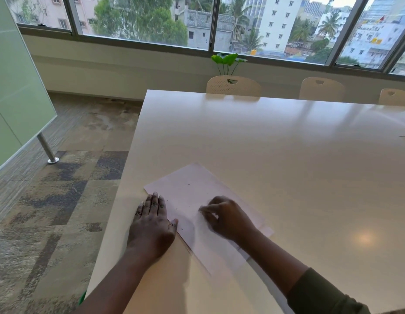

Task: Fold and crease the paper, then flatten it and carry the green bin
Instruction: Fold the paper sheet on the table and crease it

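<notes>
A folded white sheet of paper (192,191) lies slantwise near the front left corner of the white table (276,150). My left hand (152,223) lies flat with straight fingers on the paper's left edge, partly on the table. My right hand (226,217) is on the middle of the paper with its fingers curled and blurred by motion; whether it pinches the paper I cannot tell. A small patch of green (82,298) shows below the table's left edge at the bottom; it may be the green bin, mostly hidden.
Three cream chairs (233,85) stand along the table's far side, with a green plant (227,61) behind them under the windows. A green glass panel on a metal leg (46,148) stands at the left on the patterned carpet.
</notes>
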`<state>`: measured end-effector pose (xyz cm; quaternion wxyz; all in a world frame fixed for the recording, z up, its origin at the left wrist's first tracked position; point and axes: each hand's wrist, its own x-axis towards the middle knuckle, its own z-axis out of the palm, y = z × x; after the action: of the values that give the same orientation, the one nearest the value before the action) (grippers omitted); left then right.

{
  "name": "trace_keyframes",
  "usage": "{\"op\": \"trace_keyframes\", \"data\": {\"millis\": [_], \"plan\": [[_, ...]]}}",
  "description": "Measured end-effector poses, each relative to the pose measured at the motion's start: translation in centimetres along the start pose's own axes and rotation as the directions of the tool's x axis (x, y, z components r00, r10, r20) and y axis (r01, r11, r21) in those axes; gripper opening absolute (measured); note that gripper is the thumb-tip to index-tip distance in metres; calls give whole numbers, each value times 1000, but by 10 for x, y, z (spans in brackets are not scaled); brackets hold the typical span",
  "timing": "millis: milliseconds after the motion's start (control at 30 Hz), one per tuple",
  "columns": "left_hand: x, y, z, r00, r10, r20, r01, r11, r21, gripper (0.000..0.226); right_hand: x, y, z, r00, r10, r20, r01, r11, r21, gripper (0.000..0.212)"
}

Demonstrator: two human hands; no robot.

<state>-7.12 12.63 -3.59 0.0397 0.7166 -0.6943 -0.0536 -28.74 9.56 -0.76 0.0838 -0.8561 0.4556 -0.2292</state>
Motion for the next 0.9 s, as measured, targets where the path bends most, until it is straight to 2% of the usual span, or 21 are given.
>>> {"op": "trace_keyframes", "data": {"millis": [133, 200, 333, 367, 500, 667, 800, 833, 900], "plan": [[0, 2, -1, 1000, -4, 13, 4, 1000, 8, 88, 13, 28, -11, 967, 225, -116, -236, 967, -95, 14], [1, 1, 0, 1000, -8, 4, 8, 1000, 2, 87, 15, 13, 1, 975, 203, -90, -212, 972, -100, 16], [1, 1, 1, 1000, -5, 9, 5, 1000, 3, 83, 4, -10, 8, 999, 32, -7, -32, 998, -45, 15], [0, 1, 0, 1000, -8, 11, 8, 1000, 4, 84, 6, -2, 4, 999, 35, -22, -36, 998, -43, 13], [1, 0, 1, 1000, -11, -8, 11, 1000, -22, 88, 22, 24, -10, 970, 226, -90, -235, 966, -110, 16], [0, 0, 1, 1000, -2, -7, 2, 1000, -15, 84, 14, -17, 10, 999, 34, 43, -32, 999, -32, 19], [0, 0, 1, 1000, -8, -9, 8, 1000, -23, 87, 26, 4, 1, 987, 137, -85, -142, 988, -59, 18], [0, 0, 1, 1000, -11, -8, 11, 1000, -25, 88, 28, 4, 2, 985, 147, -86, -154, 985, -80, 19], [-1, 1, 0, 1000, -14, -8, 14, 1000, -26, 87, 25, -8, 14, 997, 72, -16, -73, 990, -117, 21]]}}
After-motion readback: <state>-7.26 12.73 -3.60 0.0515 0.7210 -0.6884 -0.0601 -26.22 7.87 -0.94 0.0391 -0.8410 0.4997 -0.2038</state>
